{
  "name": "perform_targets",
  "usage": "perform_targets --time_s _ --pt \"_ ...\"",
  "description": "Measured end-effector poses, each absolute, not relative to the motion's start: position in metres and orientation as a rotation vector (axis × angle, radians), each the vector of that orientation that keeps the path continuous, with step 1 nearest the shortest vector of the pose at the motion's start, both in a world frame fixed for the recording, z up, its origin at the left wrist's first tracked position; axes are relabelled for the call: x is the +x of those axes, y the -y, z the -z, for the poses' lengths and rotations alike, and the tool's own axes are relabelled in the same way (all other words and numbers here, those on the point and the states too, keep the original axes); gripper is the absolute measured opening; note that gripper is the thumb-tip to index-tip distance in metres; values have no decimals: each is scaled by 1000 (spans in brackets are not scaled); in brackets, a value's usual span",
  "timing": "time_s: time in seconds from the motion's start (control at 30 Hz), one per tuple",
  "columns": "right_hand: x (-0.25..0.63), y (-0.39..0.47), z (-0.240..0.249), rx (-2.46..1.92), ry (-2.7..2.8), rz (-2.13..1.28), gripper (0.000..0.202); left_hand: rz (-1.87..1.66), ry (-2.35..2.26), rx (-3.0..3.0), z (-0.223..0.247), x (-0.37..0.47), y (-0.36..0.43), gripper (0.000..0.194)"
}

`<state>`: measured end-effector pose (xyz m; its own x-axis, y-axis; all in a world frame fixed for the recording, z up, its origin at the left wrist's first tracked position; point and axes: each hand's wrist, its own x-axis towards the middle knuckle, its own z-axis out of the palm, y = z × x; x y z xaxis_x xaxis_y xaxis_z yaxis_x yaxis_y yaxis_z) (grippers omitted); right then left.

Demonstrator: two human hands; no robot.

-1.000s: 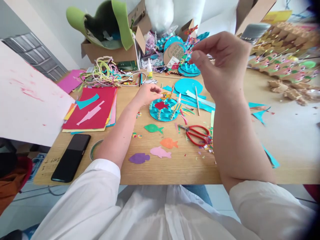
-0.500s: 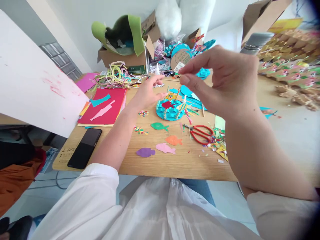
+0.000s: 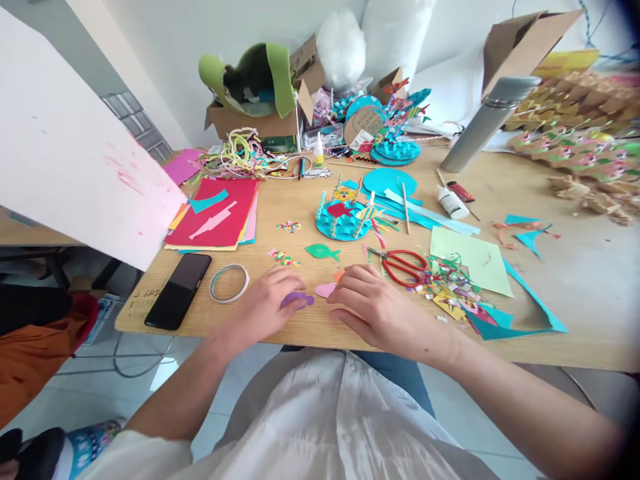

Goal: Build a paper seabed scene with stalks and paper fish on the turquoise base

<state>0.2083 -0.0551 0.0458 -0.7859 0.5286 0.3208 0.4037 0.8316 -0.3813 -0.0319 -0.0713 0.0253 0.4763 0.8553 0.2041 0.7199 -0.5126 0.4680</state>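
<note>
My left hand (image 3: 265, 300) rests low over the table, its fingertips at the purple paper fish (image 3: 301, 301), partly covering it. To its right, my right hand (image 3: 367, 303) has its fingers spread over the pink paper fish (image 3: 325, 290), hiding its tail; nothing shows in its grasp. The orange fish (image 3: 339, 274) peeks out behind those fingers. A green fish (image 3: 323, 252) lies uncovered above both hands. Further back stands a round blue paper piece (image 3: 343, 220) with a red fish and striped fish on it.
Red-handled scissors (image 3: 404, 267) and paper scraps (image 3: 453, 283) lie at right. A tape roll (image 3: 229, 283), black phone (image 3: 178, 291) and red paper stack (image 3: 215, 213) are at left. Behind stand a glue bottle (image 3: 319, 151) and a grey flask (image 3: 490, 123).
Both hands have come down toward the table's front edge, my right hand from its raised pinch. My left hand now reaches the purple fish. The tape roll and right-side items are uncovered.
</note>
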Motion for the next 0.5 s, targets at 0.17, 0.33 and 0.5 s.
perform_targets --time_s 0.17,0.33,0.5 --pt "209 63 -34 -743 2502 -512 16 -479 -1579 2491 11 -43 119 47" --pt "206 68 -32 -766 2476 -565 15 -594 -1619 2712 28 -50 137 54" --pt "203 71 -31 -771 2480 -583 14 -787 -1531 2807 34 -55 146 32"
